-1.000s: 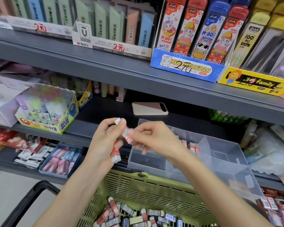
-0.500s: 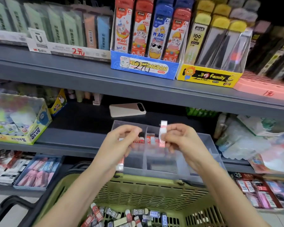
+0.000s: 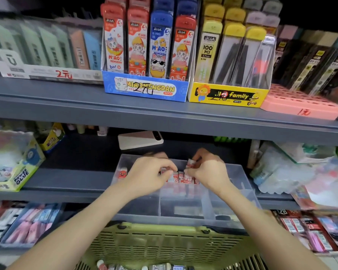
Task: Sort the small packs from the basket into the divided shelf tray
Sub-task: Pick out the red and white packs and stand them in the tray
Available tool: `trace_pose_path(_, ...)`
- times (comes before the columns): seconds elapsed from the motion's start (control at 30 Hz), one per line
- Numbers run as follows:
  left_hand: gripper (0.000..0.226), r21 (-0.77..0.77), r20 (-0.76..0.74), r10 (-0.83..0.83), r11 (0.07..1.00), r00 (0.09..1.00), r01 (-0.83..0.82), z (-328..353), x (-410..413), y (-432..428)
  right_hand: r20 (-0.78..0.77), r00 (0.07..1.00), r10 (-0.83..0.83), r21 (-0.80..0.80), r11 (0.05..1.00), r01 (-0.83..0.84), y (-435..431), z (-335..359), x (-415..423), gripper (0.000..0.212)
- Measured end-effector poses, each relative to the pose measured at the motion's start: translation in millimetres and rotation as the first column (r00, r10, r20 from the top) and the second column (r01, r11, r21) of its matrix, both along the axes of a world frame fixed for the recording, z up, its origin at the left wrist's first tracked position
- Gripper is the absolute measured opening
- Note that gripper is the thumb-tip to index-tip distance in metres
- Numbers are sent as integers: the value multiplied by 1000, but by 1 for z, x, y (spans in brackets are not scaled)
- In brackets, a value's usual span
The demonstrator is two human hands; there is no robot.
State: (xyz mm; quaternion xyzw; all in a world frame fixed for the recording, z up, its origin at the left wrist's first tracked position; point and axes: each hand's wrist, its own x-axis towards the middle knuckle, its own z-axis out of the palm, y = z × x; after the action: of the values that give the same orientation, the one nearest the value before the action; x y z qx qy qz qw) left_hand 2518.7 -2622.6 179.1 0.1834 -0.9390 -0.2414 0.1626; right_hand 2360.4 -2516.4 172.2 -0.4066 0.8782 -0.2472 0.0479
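Observation:
A clear divided tray (image 3: 185,217) sits on the grey middle shelf. Both hands reach into its far compartments. My right hand (image 3: 207,170) pinches a small red-and-white pack (image 3: 190,163) just above a row of like packs (image 3: 181,177) standing upright in the back middle compartment. My left hand (image 3: 148,174) has curled fingers at the left end of that row, pinching a pack there. One more red pack (image 3: 122,172) stands in the far left compartment. The green basket (image 3: 164,244) hangs below the tray, with several small packs (image 3: 160,266) at its bottom.
A phone (image 3: 140,139) lies on the shelf behind the tray. A glue box (image 3: 14,160) stands at left, plastic-wrapped goods (image 3: 293,168) at right. Display boxes of lead refills (image 3: 146,53) fill the upper shelf. Trays of erasers (image 3: 31,221) line the shelf below.
Both hands moved forward and down from in front of the tray into its back compartments. The pack in my right hand went from held upright in the air to just above the row.

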Motion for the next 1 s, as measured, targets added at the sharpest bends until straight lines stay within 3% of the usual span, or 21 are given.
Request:
trace_pose_path(0.17, 23, -129, 61, -93, 987, 994, 100, -5, -6, 0, -9, 999, 37, 85, 996, -36, -2, 5, -3, 27)
trace_pose_path(0.3, 24, -208, 131, -166, 959, 977, 190, -6, -13, -5, -118, 989, 89, 172, 983, -68, -6, 10, -3, 21)
trace_pose_path(0.43, 32, -191, 260, -254, 932, 932, 307, -6, -20, -9, -193, 975, 110, 175, 982, -76, -6, 8, 1, 19)
trace_pose_path(0.6, 41, -117, 360, -386, 884, 849, 452, -5, -28, -13, -82, 992, 92, 263, 963, -68, -7, 14, -3, 26)
trace_pose_path(0.83, 50, -182, 575, -351, 826, 739, 534, 4, -37, -14, -147, 946, 288, 392, 895, -212, -7, 14, -3, 37)
trace_pose_path(1.0, 53, -174, 580, -355, 825, 733, 538, 2, -39, -16, -75, 972, 223, 371, 911, -181, -8, 19, -3, 34)
